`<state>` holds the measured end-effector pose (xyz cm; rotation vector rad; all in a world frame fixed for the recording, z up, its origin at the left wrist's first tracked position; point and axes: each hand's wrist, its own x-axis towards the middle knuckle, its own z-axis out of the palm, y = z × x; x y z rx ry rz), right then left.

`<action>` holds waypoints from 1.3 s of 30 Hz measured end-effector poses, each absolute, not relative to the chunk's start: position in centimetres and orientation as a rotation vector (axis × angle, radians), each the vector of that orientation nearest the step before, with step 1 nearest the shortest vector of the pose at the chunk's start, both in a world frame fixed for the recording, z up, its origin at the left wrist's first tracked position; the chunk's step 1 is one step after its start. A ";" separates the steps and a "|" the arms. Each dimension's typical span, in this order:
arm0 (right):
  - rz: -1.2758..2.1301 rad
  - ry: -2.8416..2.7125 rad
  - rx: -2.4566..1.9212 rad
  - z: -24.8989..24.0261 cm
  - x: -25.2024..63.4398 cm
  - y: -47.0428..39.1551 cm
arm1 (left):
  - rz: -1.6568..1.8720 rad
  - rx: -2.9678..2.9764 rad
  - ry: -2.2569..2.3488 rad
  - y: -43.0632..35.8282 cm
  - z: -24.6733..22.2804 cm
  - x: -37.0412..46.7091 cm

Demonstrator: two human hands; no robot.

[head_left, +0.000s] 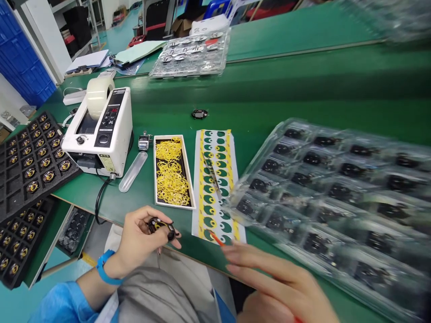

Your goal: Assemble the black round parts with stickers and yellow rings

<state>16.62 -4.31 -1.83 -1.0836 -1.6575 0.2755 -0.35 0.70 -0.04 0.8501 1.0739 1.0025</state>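
My left hand [141, 237], with a blue band at its wrist, holds a small round black part [158, 225] with yellow on its face between thumb and fingers. Nearer the camera, my right hand [269, 278] is blurred by motion. Its fingers close on a thin orange-red stick-like tool [217, 238], whose exact kind I cannot make out. The tool's tip lies over the lower end of a white sheet of yellow ring-shaped stickers [232, 157]. A slim dark metal strip [213, 177], perhaps tweezers, shows blurred across that sheet.
Left of the sheet sits a white box of yellow rings [193, 197]. Beyond are a tally counter [144, 141], a clear tube [133, 172] and a tape dispenser [117, 121]. Black trays [10, 197] stand far left, a clear tray of black parts [286, 130] right. One black part [200, 114] lies behind.
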 end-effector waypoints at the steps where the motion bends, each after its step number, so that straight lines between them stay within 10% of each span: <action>1: 0.246 -1.703 -1.069 -1.5 16.2 -4.1 | 1.008 0.862 1.088 0.6 -0.1 -0.3; 20: 0.395 -1.647 -1.135 -1.1 13.1 -1.2 | 1.128 1.629 1.150 -1.5 -1.1 -0.9; 27: 0.761 -1.687 -1.050 0.5 14.8 0.0 | 1.075 1.326 1.211 -0.3 -2.1 -1.0; 39: 0.444 -1.990 -1.564 -1.1 19.4 4.8 | 1.114 0.828 1.165 0.6 -2.2 -3.1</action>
